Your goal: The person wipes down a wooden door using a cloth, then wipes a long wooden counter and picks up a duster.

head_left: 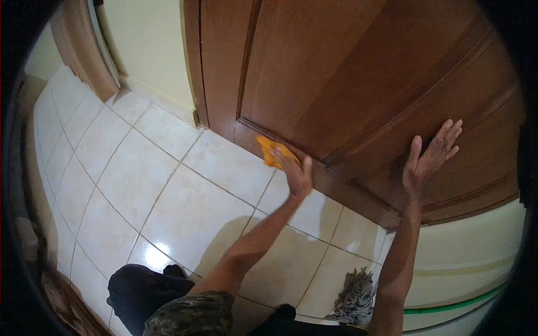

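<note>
My left hand [296,175] has its fingers closed over an orange cloth [271,152], at the bottom rail of a brown wooden door [336,73]. Part of the cloth is hidden under the fingers, and its free corner points up and left. Further right, my right hand [430,159] rests with its palm toward the door panel, thumb apart and fingers stretched out, holding nothing.
Pale tiles [190,196] cover the floor. A grey string mop head [355,294] lies by my right forearm, near a green pole [454,302]. The door frame [194,61] meets a cream wall [148,50]. My dark-clothed knee [143,291] is at lower left.
</note>
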Demonstrator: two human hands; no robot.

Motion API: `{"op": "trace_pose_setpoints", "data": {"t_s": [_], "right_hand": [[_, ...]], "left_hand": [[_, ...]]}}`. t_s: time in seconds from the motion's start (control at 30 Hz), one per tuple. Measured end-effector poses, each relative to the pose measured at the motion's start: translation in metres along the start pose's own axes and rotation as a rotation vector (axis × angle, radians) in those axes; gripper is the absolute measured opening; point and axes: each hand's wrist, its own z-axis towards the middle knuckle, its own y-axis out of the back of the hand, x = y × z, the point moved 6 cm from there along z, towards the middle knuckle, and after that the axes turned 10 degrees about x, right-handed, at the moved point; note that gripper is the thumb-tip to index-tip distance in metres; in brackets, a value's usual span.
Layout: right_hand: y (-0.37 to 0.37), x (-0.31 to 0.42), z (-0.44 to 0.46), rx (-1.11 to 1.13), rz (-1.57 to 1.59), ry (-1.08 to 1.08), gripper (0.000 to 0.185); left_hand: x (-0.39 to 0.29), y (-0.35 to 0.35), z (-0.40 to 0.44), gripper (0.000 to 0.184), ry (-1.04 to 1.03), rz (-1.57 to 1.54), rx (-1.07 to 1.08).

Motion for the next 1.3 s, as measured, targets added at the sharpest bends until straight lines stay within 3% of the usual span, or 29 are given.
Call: {"op": "trace_pose_setpoints", "data": {"t_s": [0.1,0.17,0.27,0.3,0.33,0.4,0.43,0.5,0.53,0.6,0.63,0.7,0.73,0.8,0.83,0.9,0.93,0.97,1.07,1.1,1.17,1.3], "right_hand": [[0.001,-0.003,-0.002,0.022,0.006,0.009,0.071],[0.0,-0.005,-0.001,0.015,0.004,0.008,0.072],[-0.002,-0.004,0.001,-0.022,-0.003,0.011,0.072],[-0.003,-0.004,0.002,-0.032,-0.023,0.011,0.072],[-0.003,-0.003,0.001,-0.034,-0.041,0.012,0.072],[-0.001,-0.003,-0.001,-0.006,-0.025,0.011,0.072],[0.0,-0.003,0.0,0.012,-0.01,0.009,0.073],[0.001,-0.003,-0.001,0.018,0.0,0.022,0.072],[0.002,-0.005,-0.001,0.024,0.01,0.033,0.072],[0.003,-0.008,0.0,0.022,0.006,0.039,0.071],[0.003,-0.007,-0.002,0.023,0.013,0.051,0.071],[0.007,-0.006,-0.004,0.039,0.02,0.038,0.07],[0.008,-0.006,-0.002,0.052,0.038,0.042,0.07],[0.012,-0.01,-0.001,0.064,0.044,0.05,0.069],[0.011,-0.01,-0.004,0.085,0.06,0.045,0.069],[0.01,-0.01,-0.004,0.084,0.052,0.04,0.069],[0.011,-0.01,-0.004,0.083,0.042,0.041,0.069],[0.011,-0.009,-0.004,0.077,0.037,0.037,0.069],[0.017,-0.008,-0.003,0.068,0.032,0.047,0.069],[0.019,-0.01,-0.004,0.11,0.03,0.064,0.068],[0.028,-0.013,-0.009,0.157,0.012,0.079,0.068],[0.037,-0.013,-0.026,0.242,0.126,0.123,0.063]], "left_hand": [[-0.02,0.078,0.066,0.082,-0.108,-0.118,-0.291],[0.012,0.1,0.097,0.076,-0.025,-0.005,-0.319],[0.022,0.097,0.086,0.076,-0.028,-0.086,-0.301],[0.03,0.088,0.076,0.076,0.101,-0.234,-0.444],[0.046,0.07,0.066,0.076,0.101,-0.234,-0.444],[0.106,0.028,0.037,0.077,0.559,-0.287,-0.334],[0.085,0.027,0.028,0.077,0.558,-0.289,-0.336],[0.038,0.013,0.018,0.082,0.422,-0.707,-0.171],[0.023,0.015,0.021,0.082,0.421,-0.711,-0.161],[-0.012,0.031,0.037,0.083,0.236,-0.221,-0.248],[-0.007,0.033,0.051,0.083,0.239,-0.22,-0.232],[0.007,0.064,0.078,0.081,0.08,-0.188,-0.531],[0.022,0.068,0.081,0.081,0.08,-0.196,-0.529],[0.066,0.061,0.076,0.067,0.374,-0.623,-0.577],[0.025,0.061,0.059,0.083,0.514,-0.603,-0.217],[0.032,0.016,0.022,0.083,0.565,-0.516,-0.212],[0.001,0.005,0.001,0.086,0.535,-0.43,-0.23],[0.025,-0.038,-0.017,0.09,0.441,-0.436,-0.191],[-0.025,-0.052,-0.033,0.089,0.349,-0.487,-0.111],[-0.033,-0.045,-0.026,0.089,0.346,-0.494,-0.103],[-0.047,-0.008,0.0,0.085,0.091,-0.418,-0.228],[-0.036,0.012,0.01,0.083,-0.088,-0.242,-0.072]]}}
